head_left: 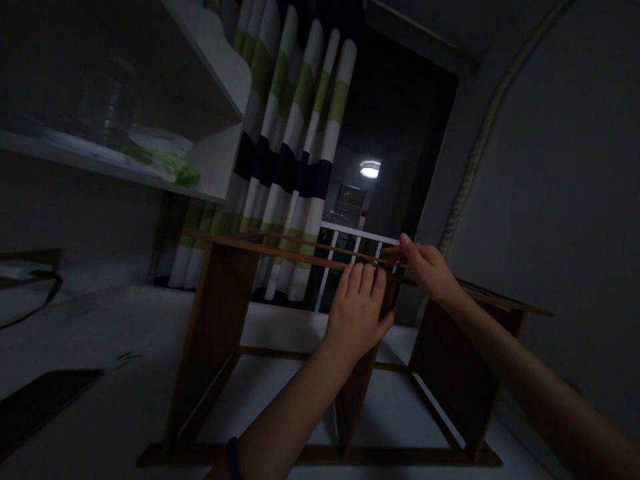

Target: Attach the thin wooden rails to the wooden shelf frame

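Observation:
A brown wooden shelf frame (215,333) stands on the pale floor in front of me, with upright panels and thin rails across its top. My left hand (357,310) rests on the top edge of the middle upright panel (357,393), fingers curled over the top rail (280,253). My right hand (425,267) pinches something small and dark at the same spot on the rail; I cannot make out what it is. The room is dim.
A white wall shelf (125,167) with a clear container and a green item hangs at upper left. A striped curtain (285,153) hangs behind the frame. A white railing (350,247) and a ceiling lamp (370,169) lie beyond. A grey wall stands on the right.

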Demonstrator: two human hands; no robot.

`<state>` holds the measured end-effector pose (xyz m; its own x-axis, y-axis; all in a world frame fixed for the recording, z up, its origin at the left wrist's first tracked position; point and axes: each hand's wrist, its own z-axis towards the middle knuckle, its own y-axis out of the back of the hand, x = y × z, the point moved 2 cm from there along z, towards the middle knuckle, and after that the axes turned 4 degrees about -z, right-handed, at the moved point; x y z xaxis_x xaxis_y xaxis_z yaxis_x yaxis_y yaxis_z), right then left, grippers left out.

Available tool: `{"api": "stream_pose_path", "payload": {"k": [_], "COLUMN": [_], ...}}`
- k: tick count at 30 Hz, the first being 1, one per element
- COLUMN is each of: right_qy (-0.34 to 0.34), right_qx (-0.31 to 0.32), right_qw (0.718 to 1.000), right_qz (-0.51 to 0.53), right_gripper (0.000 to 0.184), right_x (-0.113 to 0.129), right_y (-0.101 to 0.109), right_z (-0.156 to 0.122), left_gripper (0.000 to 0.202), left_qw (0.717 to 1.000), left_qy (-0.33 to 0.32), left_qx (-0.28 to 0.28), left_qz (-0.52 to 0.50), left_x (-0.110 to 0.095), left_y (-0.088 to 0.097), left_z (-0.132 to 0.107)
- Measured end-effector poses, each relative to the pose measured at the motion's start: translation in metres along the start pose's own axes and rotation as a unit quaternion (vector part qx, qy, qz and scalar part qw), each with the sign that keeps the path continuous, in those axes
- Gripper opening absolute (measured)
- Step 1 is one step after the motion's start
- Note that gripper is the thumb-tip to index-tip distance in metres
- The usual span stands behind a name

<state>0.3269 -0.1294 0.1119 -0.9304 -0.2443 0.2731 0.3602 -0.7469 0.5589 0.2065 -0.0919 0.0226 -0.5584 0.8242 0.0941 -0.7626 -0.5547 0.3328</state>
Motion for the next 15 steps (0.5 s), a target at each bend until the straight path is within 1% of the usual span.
{"api": "stream_pose_path", "payload": {"k": [5, 8, 11, 15], "right_qy": [-0.02, -0.033, -0.039, -0.032], "right_qx": [-0.006, -0.016, -0.026, -0.037], "right_qw": [1.0, 0.999, 0.999, 0.999], "right_qz": [-0.005, -0.012, -0.007, 0.019], "right_gripper": [0.063, 0.062, 0.061, 0.063], "right_x": [-0.016, -0.02, -0.017, -0.006], "right_y": [0.01, 0.018, 0.026, 0.031], "right_z": [-0.001, -0.006, -0.009, -0.012], "left_gripper": [0.061, 0.06, 0.06, 0.06], "left_qw": [1.0, 1.0, 1.0, 1.0], "left_qy": [-0.002, -0.004, -0.001, 0.001], "left_qx": [-0.007, -0.01, -0.01, -0.005], "left_qz": [0.004, 0.003, -0.001, -0.004], "left_x": [0.0, 0.0, 0.0, -0.001], "left_y": [0.0, -0.001, -0.001, -0.001], "left_z": [-0.001, -0.001, -0.001, 0.0]}}
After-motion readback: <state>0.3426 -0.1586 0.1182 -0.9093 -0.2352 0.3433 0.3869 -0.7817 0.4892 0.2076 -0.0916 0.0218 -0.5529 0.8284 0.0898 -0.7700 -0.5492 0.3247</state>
